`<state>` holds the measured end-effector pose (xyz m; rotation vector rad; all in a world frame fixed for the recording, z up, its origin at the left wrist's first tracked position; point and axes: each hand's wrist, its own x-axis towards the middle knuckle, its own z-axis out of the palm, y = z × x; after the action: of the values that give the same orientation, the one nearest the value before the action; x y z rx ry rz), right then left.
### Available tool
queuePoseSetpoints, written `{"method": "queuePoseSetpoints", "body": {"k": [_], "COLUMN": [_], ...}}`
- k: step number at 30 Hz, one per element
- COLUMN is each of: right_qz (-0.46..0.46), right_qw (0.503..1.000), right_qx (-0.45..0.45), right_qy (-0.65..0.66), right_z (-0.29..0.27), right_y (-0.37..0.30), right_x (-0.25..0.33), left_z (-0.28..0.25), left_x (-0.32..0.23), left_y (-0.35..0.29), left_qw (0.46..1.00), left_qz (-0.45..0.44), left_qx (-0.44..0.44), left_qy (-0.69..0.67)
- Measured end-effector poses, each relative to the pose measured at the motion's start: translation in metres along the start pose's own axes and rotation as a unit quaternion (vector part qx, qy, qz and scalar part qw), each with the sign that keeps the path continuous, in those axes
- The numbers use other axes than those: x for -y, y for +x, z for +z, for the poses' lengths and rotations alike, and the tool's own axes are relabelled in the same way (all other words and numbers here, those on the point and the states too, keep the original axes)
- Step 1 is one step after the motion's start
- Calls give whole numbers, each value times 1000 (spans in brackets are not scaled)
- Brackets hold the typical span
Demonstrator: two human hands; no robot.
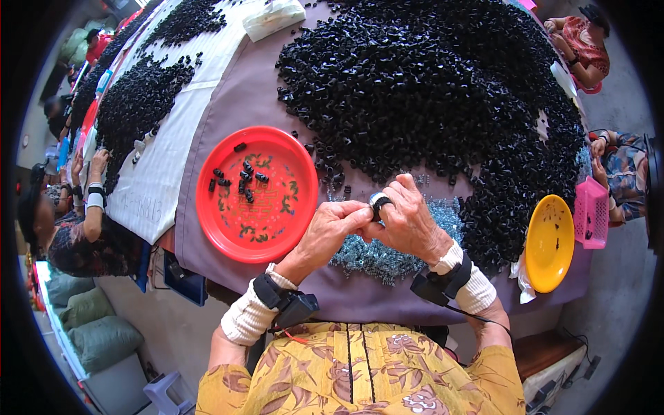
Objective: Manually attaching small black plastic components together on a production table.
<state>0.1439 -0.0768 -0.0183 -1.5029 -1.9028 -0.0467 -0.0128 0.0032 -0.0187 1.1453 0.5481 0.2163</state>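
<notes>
Over the table's near edge, my left hand (324, 232) and my right hand (409, 225) meet fingertip to fingertip. A small black plastic piece (376, 216) shows between them, pinched in my right fingers. The left thumb and forefinger are pressed together against it; what they hold, if anything, is hidden. A black band (380, 200) circles a right finger. Beneath my hands lies a heap of small, shiny, pale-blue coil-like parts (387, 261). Left of them, a red plate (216, 238) with a printed pattern carries several black pieces (246, 182).
A large heap of black plastic pieces (415, 83) covers the table beyond my hands. At the right stand a yellow plate (541, 266) and a pink basket (591, 211). A white packet (273, 19) lies at the far side. Other people sit at the left and right edges.
</notes>
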Motion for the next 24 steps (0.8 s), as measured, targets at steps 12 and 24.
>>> {"method": "queuePoseSetpoints", "body": {"k": [12,24], "right_qz": [29,132], "right_qw": [999,980], "right_qx": [23,115], "right_qy": [2,-96], "right_z": [0,-24], "right_y": [4,-8], "right_x": [-1,-38], "left_z": [-5,-79], "left_x": [6,5], "left_y": [-1,-24], "left_qw": [995,937], "left_qz": [-22,82], "left_qx": [-34,-302], "left_qy": [-90,-154]}}
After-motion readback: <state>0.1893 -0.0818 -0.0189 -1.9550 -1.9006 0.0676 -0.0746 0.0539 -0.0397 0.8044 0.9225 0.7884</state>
